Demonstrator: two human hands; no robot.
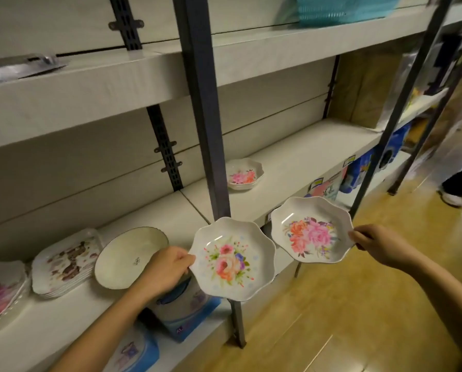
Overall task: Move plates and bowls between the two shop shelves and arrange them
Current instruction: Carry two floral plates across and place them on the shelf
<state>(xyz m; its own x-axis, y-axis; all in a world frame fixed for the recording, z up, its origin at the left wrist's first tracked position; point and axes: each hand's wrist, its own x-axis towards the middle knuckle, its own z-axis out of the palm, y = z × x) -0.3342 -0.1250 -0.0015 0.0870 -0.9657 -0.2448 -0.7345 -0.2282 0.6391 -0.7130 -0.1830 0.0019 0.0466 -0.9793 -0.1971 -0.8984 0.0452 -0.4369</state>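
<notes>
Both hands pinch scalloped floral plates by their rims in front of the shelf (299, 157): left hand (165, 269) holds one plate (232, 260), right hand (377, 244) another (311, 229)

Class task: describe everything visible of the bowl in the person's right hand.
The bowl is white and glossy, perhaps melamine, with a scalloped rim and pink and orange flowers printed inside. Shallow and empty, it is tilted toward the camera, in the air before the shelf. The right hand pinches its rim; nothing else touches it.
</notes>
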